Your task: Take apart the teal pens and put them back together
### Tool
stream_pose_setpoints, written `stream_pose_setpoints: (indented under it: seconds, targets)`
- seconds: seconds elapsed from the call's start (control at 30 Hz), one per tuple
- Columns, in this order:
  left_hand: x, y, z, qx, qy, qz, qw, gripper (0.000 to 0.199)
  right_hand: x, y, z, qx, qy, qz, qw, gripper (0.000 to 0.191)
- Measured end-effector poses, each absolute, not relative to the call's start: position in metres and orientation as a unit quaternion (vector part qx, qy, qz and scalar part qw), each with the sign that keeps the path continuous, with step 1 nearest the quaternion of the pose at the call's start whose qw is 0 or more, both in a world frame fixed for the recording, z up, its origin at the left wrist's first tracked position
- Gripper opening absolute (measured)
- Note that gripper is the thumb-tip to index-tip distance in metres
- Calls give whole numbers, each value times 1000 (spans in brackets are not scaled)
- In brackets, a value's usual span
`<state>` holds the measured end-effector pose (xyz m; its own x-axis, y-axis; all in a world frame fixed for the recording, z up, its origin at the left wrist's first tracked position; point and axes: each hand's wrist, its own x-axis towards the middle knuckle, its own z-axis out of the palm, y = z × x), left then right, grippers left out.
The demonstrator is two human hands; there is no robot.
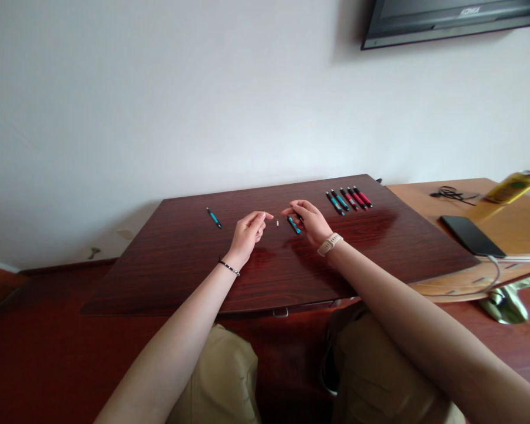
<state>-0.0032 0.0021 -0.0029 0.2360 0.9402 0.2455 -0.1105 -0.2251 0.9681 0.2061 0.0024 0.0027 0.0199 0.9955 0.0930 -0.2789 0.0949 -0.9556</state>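
Observation:
My left hand [248,233] is over the middle of the dark wooden table [194,277], index finger pointing right and thumb pressed near it; what it pinches, if anything, is too small to make out. A small white piece [277,223] lies just right of its fingertips. My right hand [308,218] is closed around a small dark part, mostly hidden by the fingers. Beside its fingers, on the tabletop, lies a blue and black pen piece [294,225]. One blue pen [214,218] rests alone to the left of my left hand.
A row of several blue and red pens [348,199] lies at the back right. On the lighter table [525,232] to the right are a phone [471,235], a black cable [453,194] and a tilted yellow can [513,186]. A screen [450,23] hangs above.

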Motion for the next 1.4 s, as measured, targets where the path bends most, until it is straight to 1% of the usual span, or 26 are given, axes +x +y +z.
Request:
stream_pose_setpoints:
  seconds: [0.1,0.23,0.43,0.6,0.8,0.9,1.0,1.4]
  targets:
    - [-3,2,-3,594,347,510,516,43,206,1,3,-401,-456,542,580,48]
    - [-2,1,-1,597,352,507,512,44,208,1,2,-403,-458,538,582,51]
    - [-1,0,-1,604,356,496,512,44,209,5,-4,-405,-425,532,610,55]
    - [0,0,-1,605,362,490,513,44,211,8,-7,-412,-428,525,609,50]
    - [-1,-1,-2,601,362,486,522,44,212,11,-2,-410,-363,588,596,30]
    - [-1,-2,-1,601,363,484,522,46,210,10,0,-414,-351,595,593,24]
    - [0,-3,-1,603,362,483,521,47,209,7,1,-422,-370,586,585,23]
    - [-1,-3,-1,611,361,475,520,44,209,0,8,-409,-416,588,561,33]
